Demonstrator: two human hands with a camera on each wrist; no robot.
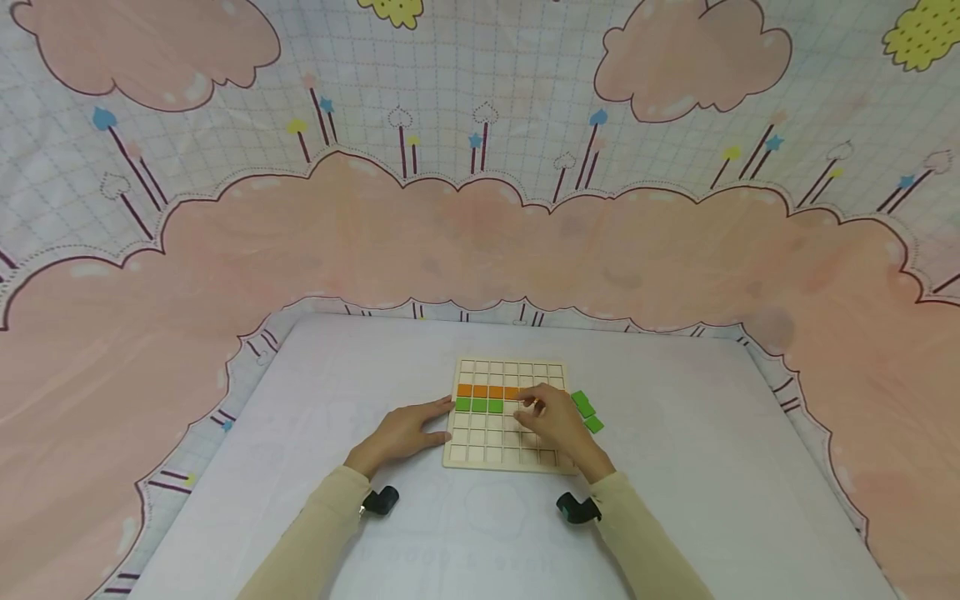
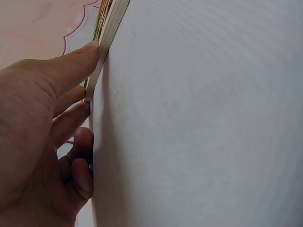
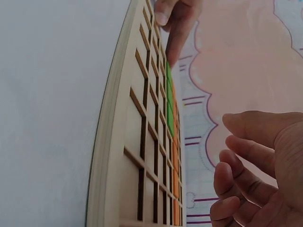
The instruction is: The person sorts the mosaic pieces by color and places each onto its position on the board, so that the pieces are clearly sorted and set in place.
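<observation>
A wooden grid board [image 1: 478,455] lies flat on the white table. One of its rows holds orange tiles [image 1: 480,391]; just below them are green tiles [image 1: 480,405] in line from the left edge. My left hand [image 1: 405,431] touches the board's left side with extended fingers and thumb. Over the right half of the board hovers my right hand [image 1: 558,421], its fingers loosely bent; in the right wrist view nothing shows between the fingertips [image 3: 232,120]. It covers some cells in the head view. Loose green tiles [image 1: 582,404] lie beside the board's right edge.
The white table [image 1: 720,467] surrounds the board. Behind it and at its sides hangs a cloth [image 1: 480,242] printed with pink clouds. A black strap-on device [image 1: 381,501] sits at my left wrist, another black device [image 1: 577,507] at my right.
</observation>
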